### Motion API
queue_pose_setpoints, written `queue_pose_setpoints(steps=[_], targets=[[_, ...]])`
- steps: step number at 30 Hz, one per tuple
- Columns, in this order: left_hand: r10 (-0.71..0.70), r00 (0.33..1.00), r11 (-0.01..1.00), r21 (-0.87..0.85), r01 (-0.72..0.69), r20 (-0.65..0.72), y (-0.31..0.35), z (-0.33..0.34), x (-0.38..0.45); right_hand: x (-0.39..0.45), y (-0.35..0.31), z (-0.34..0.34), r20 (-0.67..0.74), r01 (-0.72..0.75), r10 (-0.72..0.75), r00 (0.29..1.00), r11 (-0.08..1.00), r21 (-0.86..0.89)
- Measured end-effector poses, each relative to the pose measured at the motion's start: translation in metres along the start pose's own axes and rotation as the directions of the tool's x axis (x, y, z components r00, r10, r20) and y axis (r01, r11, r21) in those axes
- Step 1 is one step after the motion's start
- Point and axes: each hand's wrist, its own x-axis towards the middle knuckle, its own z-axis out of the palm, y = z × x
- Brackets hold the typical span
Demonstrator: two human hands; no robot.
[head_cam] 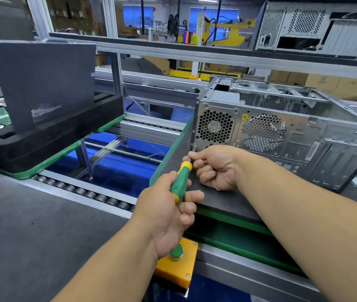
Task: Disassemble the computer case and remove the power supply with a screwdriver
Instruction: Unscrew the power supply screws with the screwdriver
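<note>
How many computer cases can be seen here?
2: one computer case on the green tray by the hands, another case on the upper shelf at top right. Others may be hidden.

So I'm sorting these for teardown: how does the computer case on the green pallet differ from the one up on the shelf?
The computer case on the pallet has its side panel off, frame exposed; the case on the shelf looks closed. The pallet case is being worked on with the screwdriver at its rear corner; nobody touches the shelf case. Both are silver towers with perforated rear vents facing the camera.

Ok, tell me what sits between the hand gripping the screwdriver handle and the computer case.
In the head view, the right hand sits between the left hand on the screwdriver and the computer case, fingers pinched at the case's lower corner.
</note>
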Motion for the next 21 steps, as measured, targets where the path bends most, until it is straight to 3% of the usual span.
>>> queue_pose_setpoints(steps=[4,12,18,21], targets=[[-0.019,1.0,0.998,0.067,0.017,0.025,0.0,-0.004,-0.001,0.003,0.0,0.005,-0.052,0.004,-0.005,0.999,1.0,-0.028],[0.248,0.968,0.949,0.21,-0.236,-0.035,-0.015,0.002,0.0,0.01,0.003,0.011,-0.182,0.066,-0.082,0.98,0.994,-0.089],[0.19,0.977,0.982,0.025,-0.189,-0.096,-0.007,0.004,-0.001,0.004,0.002,0.007,-0.076,0.039,-0.046,0.996,0.995,-0.086],[0.131,0.987,0.991,0.033,-0.128,-0.097,-0.002,0.002,0.0,0.002,0.001,0.003,-0.027,0.028,-0.029,0.999,0.997,-0.068]])
